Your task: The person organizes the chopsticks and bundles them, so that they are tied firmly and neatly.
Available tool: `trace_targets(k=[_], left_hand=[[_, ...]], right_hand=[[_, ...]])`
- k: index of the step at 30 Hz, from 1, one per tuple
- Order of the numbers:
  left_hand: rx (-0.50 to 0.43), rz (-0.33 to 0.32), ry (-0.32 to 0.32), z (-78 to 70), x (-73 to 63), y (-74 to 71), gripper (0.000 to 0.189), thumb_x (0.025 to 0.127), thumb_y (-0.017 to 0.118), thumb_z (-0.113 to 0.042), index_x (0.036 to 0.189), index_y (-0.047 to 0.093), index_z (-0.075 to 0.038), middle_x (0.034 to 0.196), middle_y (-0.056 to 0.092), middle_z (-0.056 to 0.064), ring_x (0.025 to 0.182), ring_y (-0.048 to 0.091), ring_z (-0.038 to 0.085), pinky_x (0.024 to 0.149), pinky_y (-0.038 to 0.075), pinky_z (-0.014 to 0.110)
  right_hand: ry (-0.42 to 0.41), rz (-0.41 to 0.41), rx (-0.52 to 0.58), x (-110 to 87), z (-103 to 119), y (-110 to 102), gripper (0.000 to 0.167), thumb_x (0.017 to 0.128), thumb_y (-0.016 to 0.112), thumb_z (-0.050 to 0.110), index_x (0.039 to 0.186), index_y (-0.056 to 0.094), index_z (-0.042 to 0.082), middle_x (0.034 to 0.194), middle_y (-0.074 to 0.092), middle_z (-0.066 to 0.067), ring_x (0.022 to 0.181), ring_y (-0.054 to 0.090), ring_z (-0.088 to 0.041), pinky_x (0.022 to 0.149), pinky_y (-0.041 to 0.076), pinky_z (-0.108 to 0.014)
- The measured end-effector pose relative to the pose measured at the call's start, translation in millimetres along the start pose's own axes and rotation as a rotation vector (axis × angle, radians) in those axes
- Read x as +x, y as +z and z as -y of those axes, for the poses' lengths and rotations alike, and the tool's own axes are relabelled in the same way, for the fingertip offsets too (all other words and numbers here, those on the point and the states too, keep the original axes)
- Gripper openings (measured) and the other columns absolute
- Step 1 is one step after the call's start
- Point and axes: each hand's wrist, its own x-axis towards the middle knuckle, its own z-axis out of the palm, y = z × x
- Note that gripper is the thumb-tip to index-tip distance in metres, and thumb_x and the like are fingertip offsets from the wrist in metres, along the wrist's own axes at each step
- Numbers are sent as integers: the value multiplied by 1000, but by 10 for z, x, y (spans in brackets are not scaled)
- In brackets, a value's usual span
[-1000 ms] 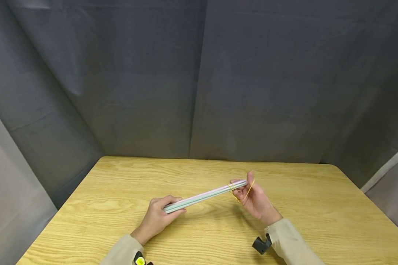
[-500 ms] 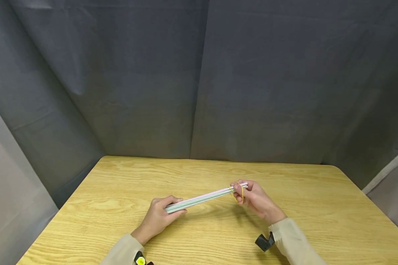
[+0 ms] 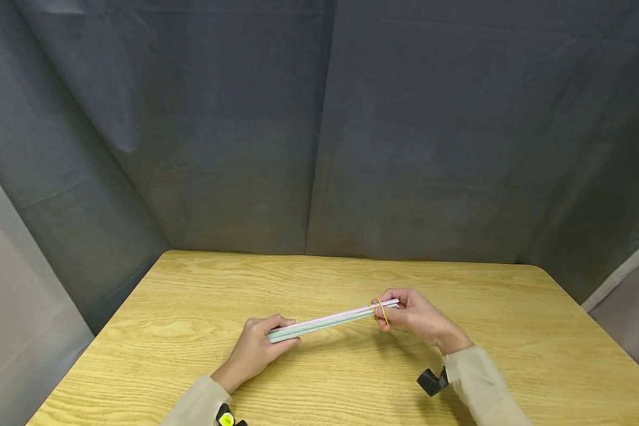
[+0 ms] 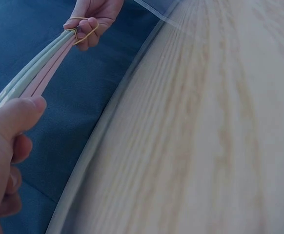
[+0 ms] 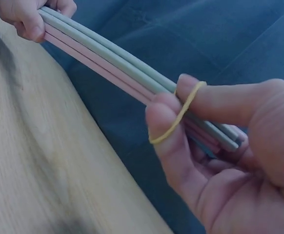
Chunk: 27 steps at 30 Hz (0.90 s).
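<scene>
A bundle of pink and pale green chopsticks is held above the table, its right end slightly higher. My left hand grips the near left end, thumb on one side and fingers on the other. At the far end, my right hand has its thumb and fingers around the bundle. A yellow rubber band stretches across the right thumb and a finger in the right wrist view. Part of that band is wound round the chopsticks in the left wrist view. The right fingers partly hide the chopstick tips in the head view.
The wood-grain table lies beneath both hands. Dark grey curtains hang behind it and along the sides. A black wrist device sits at the right sleeve's cuff.
My right hand has turned its thumb, upright before, down to the bundle, carrying the rubber band loop over the chopstick ends. The right wrist has shifted right. My left hand barely moved.
</scene>
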Motion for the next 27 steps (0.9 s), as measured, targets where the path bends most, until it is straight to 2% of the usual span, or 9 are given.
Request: trace_targets(k=[3, 8, 11, 20, 27], left_hand=[[-21, 6, -24, 1, 0, 1, 23, 73, 83, -17, 93, 72, -17, 93, 76, 0, 77, 69, 3, 74, 47, 28], [-117, 30, -45, 18, -2, 8, 22, 74, 82, -12, 93, 72, -15, 92, 75, 4, 76, 69, 7, 65, 53, 22], [-142, 38, -63, 26, -6, 10, 22, 73, 83, -10, 92, 72, -15, 90, 75, 3, 74, 68, 4, 61, 53, 21], [-176, 46, -103, -7, -4, 6, 22, 73, 83, -9, 91, 71, -16, 92, 75, 3, 76, 68, 4, 61, 54, 23], [-179, 43, -108, -10, 3, 6, 22, 73, 83, -10, 91, 72, -15, 93, 75, 3, 76, 68, 4, 61, 54, 23]], right_hand=[[18, -10, -36, -3, 42, -1, 22, 95, 61, 12, 102, 58, -9, 80, 64, -5, 70, 59, -12, 73, 54, -30], [45, -89, -220, -25, 96, 4, 23, 91, 66, 14, 100, 62, -7, 85, 63, -2, 75, 58, -10, 73, 51, -28], [34, -115, -309, -39, 117, 8, 23, 90, 68, 14, 99, 64, -6, 88, 63, -2, 76, 56, -8, 71, 48, -26], [-36, -135, -358, -29, 120, 25, 20, 89, 69, 15, 95, 65, -4, 89, 63, -6, 74, 55, -8, 67, 47, -23], [-65, -187, -322, -26, 104, 33, 19, 86, 72, 12, 93, 61, -3, 90, 61, -7, 73, 57, -9, 65, 49, -24]])
